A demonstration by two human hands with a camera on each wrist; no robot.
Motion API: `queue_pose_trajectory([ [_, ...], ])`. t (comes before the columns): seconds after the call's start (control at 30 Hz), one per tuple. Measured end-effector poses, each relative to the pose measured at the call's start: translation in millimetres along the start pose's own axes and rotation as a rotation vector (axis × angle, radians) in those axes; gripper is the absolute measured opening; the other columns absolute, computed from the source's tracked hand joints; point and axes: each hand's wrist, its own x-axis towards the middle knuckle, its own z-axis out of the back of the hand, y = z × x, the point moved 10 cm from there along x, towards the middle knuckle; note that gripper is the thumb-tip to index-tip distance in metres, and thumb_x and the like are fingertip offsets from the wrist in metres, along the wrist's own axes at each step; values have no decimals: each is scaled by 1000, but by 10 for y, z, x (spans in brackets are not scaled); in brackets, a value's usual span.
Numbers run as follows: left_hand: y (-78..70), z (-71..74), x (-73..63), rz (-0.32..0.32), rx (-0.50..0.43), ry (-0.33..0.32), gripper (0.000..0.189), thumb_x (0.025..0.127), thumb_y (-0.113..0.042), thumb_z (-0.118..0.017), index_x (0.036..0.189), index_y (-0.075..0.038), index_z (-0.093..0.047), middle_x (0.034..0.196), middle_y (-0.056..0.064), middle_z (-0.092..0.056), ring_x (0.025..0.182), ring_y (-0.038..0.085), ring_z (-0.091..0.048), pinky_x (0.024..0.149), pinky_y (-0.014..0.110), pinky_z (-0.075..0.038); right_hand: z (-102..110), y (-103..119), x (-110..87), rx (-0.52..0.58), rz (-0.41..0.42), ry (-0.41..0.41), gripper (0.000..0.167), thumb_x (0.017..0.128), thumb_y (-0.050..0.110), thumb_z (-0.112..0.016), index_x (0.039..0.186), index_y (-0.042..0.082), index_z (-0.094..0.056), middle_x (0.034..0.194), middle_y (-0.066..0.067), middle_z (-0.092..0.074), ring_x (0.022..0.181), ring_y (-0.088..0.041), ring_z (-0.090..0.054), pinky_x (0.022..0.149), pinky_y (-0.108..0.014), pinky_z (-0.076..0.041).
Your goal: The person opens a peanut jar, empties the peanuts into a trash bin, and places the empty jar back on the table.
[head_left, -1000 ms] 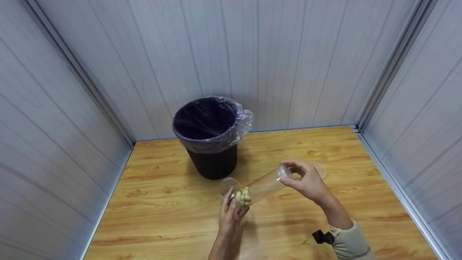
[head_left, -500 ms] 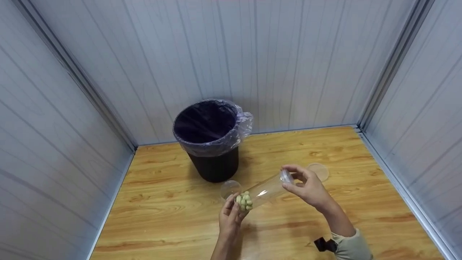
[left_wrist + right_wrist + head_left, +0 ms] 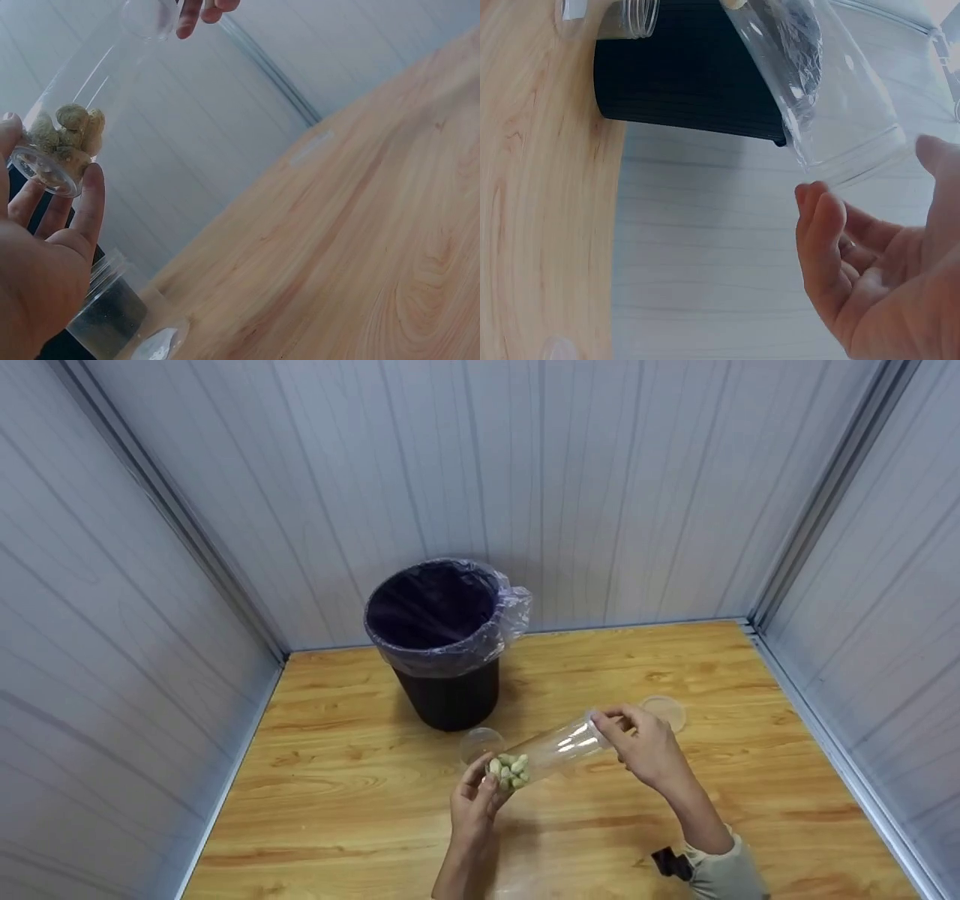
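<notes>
A clear plastic jar is held tilted above the table, its right end higher. Several unshelled peanuts lie gathered in its lower end; the left wrist view shows these peanuts against the round base. My left hand grips that base, thumb on one side and fingers on the other. At the raised end, my right hand holds the rim between thumb and fingers. In the right wrist view the right hand curls about the jar's end.
A black bin with a purple-tinted liner stands behind the jar. In front of it is a clear threaded container, partly hidden by the left hand in the head view. A clear round lid lies beyond the right hand. Panelled walls surround the table.
My right hand has turned over the jar's rim, its thumb shifting from below to the upper side. The peanuts have shifted slightly inside. The left hand keeps its hold on the base.
</notes>
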Motion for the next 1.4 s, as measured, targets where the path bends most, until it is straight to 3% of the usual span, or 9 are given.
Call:
queue_pose_trajectory([
  [0.27, 30, 19, -3, 29, 92, 2, 54, 89, 6, -61, 135, 19, -37, 131, 23, -47, 110, 27, -59, 92, 40, -50, -57, -114, 10, 161, -71, 100, 50, 93, 45, -63, 123, 5, -61, 98, -14, -59, 71, -26, -59, 60, -41, -57],
  [0.5, 26, 1, 46, 25, 50, 9, 54, 88, 10, -59, 135, 20, -35, 127, 22, -51, 110, 28, -59, 92, 42, -50, -37, 61, 23, 227, 98, 210, 48, 93, 22, -67, 134, 1, -52, 122, -18, -54, 94, -30, -56, 70, -34, -55],
  [0.7, 19, 6, 44, 23, 16, 32, 53, 90, 10, -58, 136, 20, -34, 124, 17, -54, 112, 27, -58, 93, 42, -49, -1, 130, -16, 350, 232, 270, 60, 87, 5, -72, 140, 1, -46, 140, -20, -46, 119, -37, -49, 90, -37, -50],
  [0.8, 19, 33, 25, 17, 4, 30, 53, 89, 11, -58, 135, 21, -33, 123, 17, -55, 111, 27, -58, 93, 42, -49, -6, 77, -35, 384, 222, 281, 67, 86, 4, -72, 145, 0, -38, 148, -20, -37, 132, -38, -38, 102, -45, -42],
  [0.9, 4, 28, 31, -3, 0, 40, 53, 89, 12, -58, 134, 22, -33, 123, 17, -55, 111, 27, -59, 93, 42, -49, 31, 7, -12, 338, 162, 235, 67, 90, 11, -70, 146, 0, -36, 150, -19, -34, 137, -38, -31, 107, -55, -32],
  [1.0, -2, 30, 30, -16, 4, 46, 55, 88, 12, -59, 134, 22, -32, 124, 16, -55, 111, 26, -58, 93, 41, -49, 109, -60, 30, 209, 92, 113, 55, 96, 25, -63, 141, -1, -44, 141, -19, -45, 129, -38, -42, 104, -56, -36],
  [1.17, 1, 28, 35, -9, 21, 42, 58, 87, 11, -60, 136, 20, -32, 125, 19, -50, 111, 28, -58, 94, 40, -49, 209, -25, 72, -62, 52, -65, 50, 103, 43, -44, 123, 1, -62, 108, -11, -66, 103, -29, -61, 88, -49, -50],
  [1.27, 21, 36, 24, 9, 23, 35, 59, 87, 11, -61, 137, 20, -31, 126, 21, -48, 111, 29, -57, 95, 41, -48, 163, 0, 75, -138, 30, -59, 55, 102, 49, -39, 118, 4, -66, 94, -4, -69, 89, -24, -64, 74, -44, -53],
  [1.4, 46, 60, 0, 27, 21, 22, 59, 86, 11, -61, 136, 20, -32, 125, 21, -47, 110, 29, -58, 95, 42, -48, 58, -12, 83, -134, -19, 20, 60, 98, 58, -42, 119, 7, -66, 83, -2, -68, 69, -20, -62, 56, -35, -49],
])
